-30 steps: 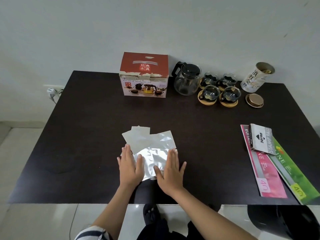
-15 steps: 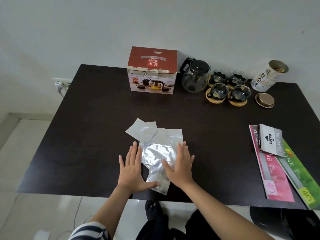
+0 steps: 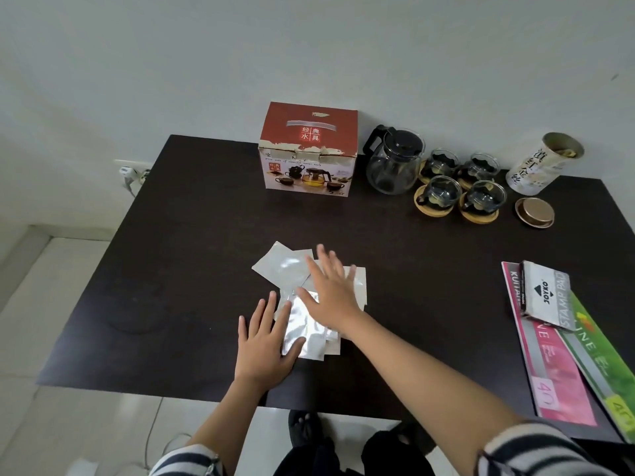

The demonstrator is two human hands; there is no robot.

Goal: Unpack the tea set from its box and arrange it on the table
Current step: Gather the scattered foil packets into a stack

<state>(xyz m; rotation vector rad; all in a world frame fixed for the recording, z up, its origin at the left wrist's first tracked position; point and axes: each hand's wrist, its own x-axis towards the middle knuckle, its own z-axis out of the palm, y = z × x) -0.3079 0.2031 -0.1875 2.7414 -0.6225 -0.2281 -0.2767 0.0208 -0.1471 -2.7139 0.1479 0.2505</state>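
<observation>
A dark table (image 3: pixel 192 255) stands with its far edge against a plain pale wall (image 3: pixel 309 46). A white socket (image 3: pixel 132 168) with a plug sits on the wall beside the table's far left corner. Pale floor tiles (image 3: pixel 44 276) show left of the table.

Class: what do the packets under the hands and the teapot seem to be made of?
Packets: probably foil or metallised plastic, shiny silver; they glare and crinkle. Teapot: clear glass, most likely; the table shows through its body. Its lid and handle look like black plastic.
</observation>
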